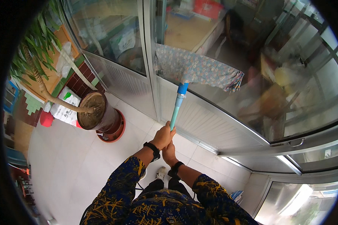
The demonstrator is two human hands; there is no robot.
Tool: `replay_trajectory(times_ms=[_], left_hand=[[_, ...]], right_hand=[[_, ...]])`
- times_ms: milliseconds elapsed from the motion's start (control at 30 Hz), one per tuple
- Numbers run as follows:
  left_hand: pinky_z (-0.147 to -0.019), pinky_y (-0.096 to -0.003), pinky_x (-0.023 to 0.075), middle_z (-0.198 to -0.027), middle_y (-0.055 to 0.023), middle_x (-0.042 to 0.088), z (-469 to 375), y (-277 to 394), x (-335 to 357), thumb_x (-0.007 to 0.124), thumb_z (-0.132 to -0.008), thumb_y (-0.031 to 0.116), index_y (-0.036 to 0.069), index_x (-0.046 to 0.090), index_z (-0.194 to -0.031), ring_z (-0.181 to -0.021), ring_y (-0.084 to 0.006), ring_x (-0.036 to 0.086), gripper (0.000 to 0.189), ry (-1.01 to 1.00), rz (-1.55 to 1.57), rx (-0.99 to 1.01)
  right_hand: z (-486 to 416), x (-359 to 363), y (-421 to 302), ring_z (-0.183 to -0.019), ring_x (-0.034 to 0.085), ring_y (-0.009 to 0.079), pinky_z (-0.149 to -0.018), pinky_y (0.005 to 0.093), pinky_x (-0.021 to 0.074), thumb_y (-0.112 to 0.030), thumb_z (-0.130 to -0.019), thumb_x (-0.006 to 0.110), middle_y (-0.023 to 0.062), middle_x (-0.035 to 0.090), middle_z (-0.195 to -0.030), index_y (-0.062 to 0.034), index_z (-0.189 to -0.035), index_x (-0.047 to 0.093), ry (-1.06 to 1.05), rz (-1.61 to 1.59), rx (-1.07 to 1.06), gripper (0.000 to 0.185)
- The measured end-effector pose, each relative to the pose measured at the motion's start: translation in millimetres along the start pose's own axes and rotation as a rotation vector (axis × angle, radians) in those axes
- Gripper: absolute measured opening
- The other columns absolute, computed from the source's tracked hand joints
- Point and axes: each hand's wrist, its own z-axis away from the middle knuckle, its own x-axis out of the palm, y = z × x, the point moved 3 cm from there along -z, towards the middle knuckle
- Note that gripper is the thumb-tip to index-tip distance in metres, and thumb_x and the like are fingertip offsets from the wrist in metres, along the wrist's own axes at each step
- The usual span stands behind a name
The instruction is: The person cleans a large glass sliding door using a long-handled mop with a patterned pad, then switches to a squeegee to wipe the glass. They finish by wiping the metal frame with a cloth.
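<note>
My left hand (162, 137) grips a pale green pole (174, 116), and my right hand (169, 152) is closed around it just behind. A blue plastic collar (182, 88) tops the pole. Beyond the collar a floral cloth (200, 69) hangs over the tool's head, which it hides. The cloth lies across the lower part of a glass pane (236, 92) in a metal-framed partition. Both wrists wear dark bands.
To the left stands a brown plant pot (108, 112) on a red saucer (121, 129), its bare trunk (64, 104) leaning outward. A white printed sack (66, 112) lies behind it. A metal door handle (297, 143) juts out at right. Pale tiles (73, 157) cover the floor.
</note>
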Motion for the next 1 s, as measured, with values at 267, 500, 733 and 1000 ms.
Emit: replay_trajectory(times_ms=[267,500,733,1000], left_hand=[[-0.075,-0.0520,0.0533,-0.090,-0.0248,0.069,4,-16,16,0.055,-0.102,0.031,0.001,0.051,-0.113,-0.085,-0.0461,0.067,0.032,-0.024,0.064,-0.052],[-0.076,-0.0493,0.0539,-0.090,-0.0236,0.069,12,-52,46,0.055,-0.102,0.030,0.000,0.052,-0.113,-0.086,-0.0430,0.068,0.032,-0.107,0.045,-0.125],[-0.069,-0.0476,0.0571,-0.082,-0.0233,0.069,27,-94,75,0.056,-0.102,0.031,-0.004,0.053,-0.110,-0.074,-0.0408,0.070,0.036,-0.172,0.142,-0.235],[-0.063,-0.0451,0.0554,-0.072,-0.0167,0.068,33,-103,74,0.059,-0.100,0.033,0.000,0.057,-0.103,-0.066,-0.0345,0.069,0.034,-0.088,-0.038,-0.062]], right_hand=[[3,3,20,-0.094,0.068,0.0394,-0.077,0.0446,0.0530,-0.029,-0.102,0.053,0.0248,0.070,-0.105,0.0015,-0.136,0.044,0.052,0.026,-0.004,0.046],[18,8,77,-0.083,0.068,0.0380,-0.068,0.0452,0.0514,-0.029,-0.104,0.048,0.0222,0.070,-0.091,0.0051,-0.134,0.043,0.029,0.162,0.118,0.045],[40,20,128,-0.072,0.064,0.0258,-0.064,0.0390,0.0493,-0.028,-0.106,0.044,0.0124,0.065,-0.080,0.0041,-0.126,0.047,-0.042,0.103,0.232,0.038],[40,10,100,-0.081,0.058,0.0134,-0.073,0.0311,0.0485,-0.026,-0.105,0.052,0.0040,0.065,-0.092,-0.0017,-0.116,0.057,-0.205,-0.272,0.332,0.027]])
